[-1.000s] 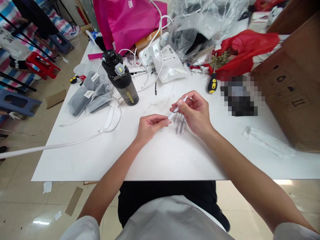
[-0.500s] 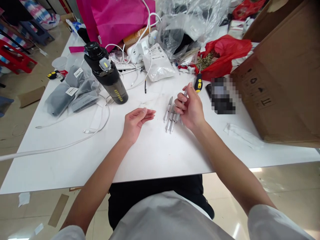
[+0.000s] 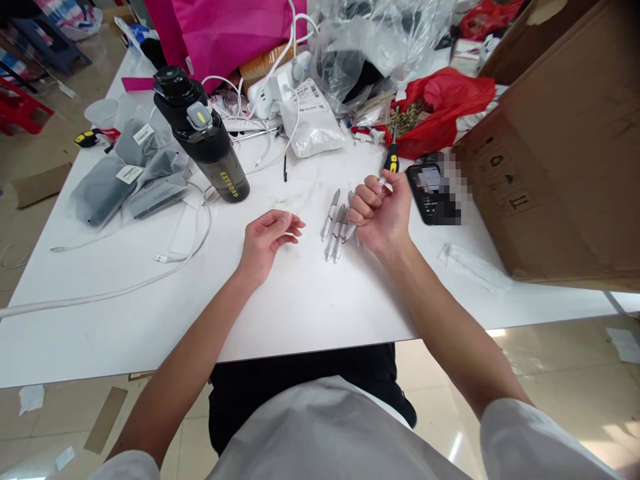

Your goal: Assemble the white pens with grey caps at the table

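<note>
My right hand (image 3: 379, 210) is closed around a pen (image 3: 351, 230), whose lower end sticks out below the fingers and whose tip shows by the thumb. Beside it, several silver and white pens (image 3: 330, 217) lie roughly parallel on the white table (image 3: 290, 313). My left hand (image 3: 267, 243) hovers to the left of the pens, its fingers slightly curled and apart, with nothing in it. A thin black piece (image 3: 285, 167) lies above, between the two hands.
A black bottle (image 3: 207, 143) stands at the left, near bagged items (image 3: 103, 193) and white cables (image 3: 200, 250). Behind are a white parcel (image 3: 313, 123) and a red bag (image 3: 450, 100). A screwdriver (image 3: 393, 160), phone (image 3: 427, 193) and cardboard box (image 3: 555, 153) are at the right.
The fingers of my right hand have curled tighter and the pen has tilted, its lower end now showing. My left fingers have spread a little. The whole view has shifted slightly.
</note>
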The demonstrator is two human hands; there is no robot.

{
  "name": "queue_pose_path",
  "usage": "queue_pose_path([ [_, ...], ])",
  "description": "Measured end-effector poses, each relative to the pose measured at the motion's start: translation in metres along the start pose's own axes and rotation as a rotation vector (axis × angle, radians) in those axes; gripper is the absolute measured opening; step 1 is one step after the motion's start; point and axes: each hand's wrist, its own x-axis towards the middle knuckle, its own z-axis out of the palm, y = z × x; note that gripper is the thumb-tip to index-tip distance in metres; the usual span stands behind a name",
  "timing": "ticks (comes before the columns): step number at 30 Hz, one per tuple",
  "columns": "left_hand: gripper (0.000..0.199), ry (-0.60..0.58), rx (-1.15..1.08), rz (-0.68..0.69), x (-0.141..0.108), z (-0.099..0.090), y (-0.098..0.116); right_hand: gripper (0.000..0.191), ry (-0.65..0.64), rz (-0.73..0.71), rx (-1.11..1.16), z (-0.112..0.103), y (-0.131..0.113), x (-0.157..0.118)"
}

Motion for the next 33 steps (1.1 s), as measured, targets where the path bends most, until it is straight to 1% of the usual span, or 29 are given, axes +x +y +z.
queue_pose_path([
  [3, 0.031, -0.025, 0.139, 0.033, -0.002, 0.004, -0.001, 0.061, 0.004, -0.042, -0.101, 0.013, 0.002, -0.004],
  [6, 0.034, -0.073, 0.297, 0.063, -0.005, 0.01, -0.005, 0.06, -0.011, -0.077, -0.15, 0.027, 0.009, -0.009],
  [10, 0.038, -0.157, 0.289, 0.011, -0.009, 0.016, -0.014, 0.059, -0.034, -0.037, -0.098, 0.034, 0.021, -0.013],
  [13, 0.037, -0.182, 0.314, -0.009, -0.01, 0.016, -0.018, 0.06, -0.085, -0.032, -0.04, 0.033, 0.027, -0.015],
  [17, 0.032, -0.215, 0.338, -0.007, -0.01, 0.014, -0.019, 0.061, -0.079, -0.035, -0.084, 0.04, 0.028, -0.018],
  [19, 0.031, -0.164, 0.328, 0.013, -0.008, 0.013, -0.017, 0.062, -0.049, -0.031, -0.115, 0.044, 0.027, -0.019],
  [21, 0.031, -0.069, 0.286, 0.036, -0.005, 0.011, -0.014, 0.06, -0.02, -0.046, -0.136, 0.046, 0.027, -0.019],
  [23, 0.031, 0.03, 0.221, 0.067, 0.0, 0.006, -0.009, 0.054, -0.004, -0.074, -0.176, 0.046, 0.029, -0.017],
  [26, 0.03, 0.169, 0.088, 0.105, 0.008, -0.003, -0.003, 0.043, -0.027, -0.102, -0.293, 0.043, 0.036, -0.016],
  [28, 0.031, 0.238, -0.034, 0.109, 0.012, -0.009, 0.001, 0.043, -0.066, -0.112, -0.385, 0.04, 0.042, -0.016],
  [30, 0.033, 0.276, -0.14, 0.117, 0.015, -0.014, 0.004, 0.046, -0.112, -0.125, -0.49, 0.037, 0.046, -0.018],
  [33, 0.037, 0.262, -0.203, 0.15, 0.017, -0.018, 0.007, 0.046, -0.202, -0.127, -0.708, 0.033, 0.049, -0.022],
])
